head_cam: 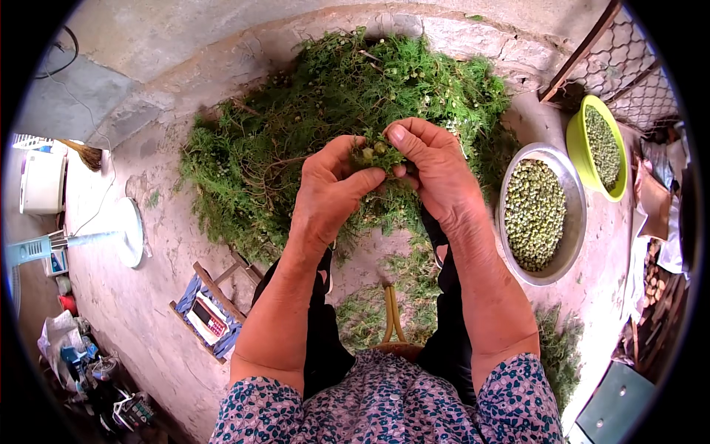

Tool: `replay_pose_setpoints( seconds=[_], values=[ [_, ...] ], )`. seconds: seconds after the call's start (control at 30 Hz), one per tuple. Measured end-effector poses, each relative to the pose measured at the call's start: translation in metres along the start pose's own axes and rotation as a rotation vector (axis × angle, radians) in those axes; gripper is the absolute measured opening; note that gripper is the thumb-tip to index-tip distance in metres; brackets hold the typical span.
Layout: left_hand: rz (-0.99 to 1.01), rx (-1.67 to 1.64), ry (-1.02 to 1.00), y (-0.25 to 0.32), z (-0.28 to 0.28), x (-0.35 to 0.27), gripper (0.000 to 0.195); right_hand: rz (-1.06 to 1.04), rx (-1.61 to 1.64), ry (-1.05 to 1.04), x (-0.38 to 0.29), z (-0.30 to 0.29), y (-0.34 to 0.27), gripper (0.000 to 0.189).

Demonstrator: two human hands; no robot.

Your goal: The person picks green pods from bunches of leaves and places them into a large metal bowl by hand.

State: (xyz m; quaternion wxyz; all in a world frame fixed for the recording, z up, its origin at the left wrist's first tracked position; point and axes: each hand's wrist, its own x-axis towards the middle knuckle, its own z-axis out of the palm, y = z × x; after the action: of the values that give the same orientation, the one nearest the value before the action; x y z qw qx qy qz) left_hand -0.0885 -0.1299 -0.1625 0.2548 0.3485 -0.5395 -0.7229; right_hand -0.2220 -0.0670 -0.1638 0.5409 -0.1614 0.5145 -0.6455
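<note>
Between my two hands, above a large heap of cut evergreen branches, is a small leafy sprig with round green cones on it. My left hand pinches the sprig from the left with thumb and forefinger. From the right, my right hand has its thumb and curled fingers closed at the sprig's upper right side; the fingertips are partly hidden. To the right stands a metal basin holding many green cones. Beyond it a lime-green plastic basin leans, filled with smaller green pieces.
A folding stool bearing a phone stands left of my legs. Farther left is a white-and-blue standing fan. A wire mesh panel rises at the upper right. Loose green clippings litter the floor between my feet.
</note>
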Motion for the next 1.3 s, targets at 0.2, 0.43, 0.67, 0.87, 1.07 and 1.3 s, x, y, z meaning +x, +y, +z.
replay_pose_setpoints(
  seconds=[0.2,0.43,0.67,0.87,1.07,1.3],
  values=[
    [0.088,-0.09,0.016,-0.004,-0.002,0.0,0.014,0.047,0.129,-0.123,0.003,-0.004,0.004,0.017],
    [0.01,-0.177,-0.002,-0.005,-0.007,0.001,0.009,0.114,0.387,-0.25,0.007,-0.009,0.012,0.019],
    [0.038,-0.064,0.003,-0.006,-0.009,0.002,0.01,0.001,0.313,-0.129,0.005,-0.006,-0.003,0.025],
    [0.032,0.056,-0.034,-0.006,-0.01,0.001,0.01,0.071,0.128,-0.079,0.001,0.001,0.0,0.019],
    [0.032,-0.038,0.049,-0.003,-0.007,0.0,0.006,0.074,0.102,-0.153,-0.001,-0.001,0.0,0.016],
    [0.035,0.013,0.065,-0.002,-0.007,0.0,0.006,-0.026,-0.104,-0.181,-0.003,0.003,0.0,0.012]
  ],
)
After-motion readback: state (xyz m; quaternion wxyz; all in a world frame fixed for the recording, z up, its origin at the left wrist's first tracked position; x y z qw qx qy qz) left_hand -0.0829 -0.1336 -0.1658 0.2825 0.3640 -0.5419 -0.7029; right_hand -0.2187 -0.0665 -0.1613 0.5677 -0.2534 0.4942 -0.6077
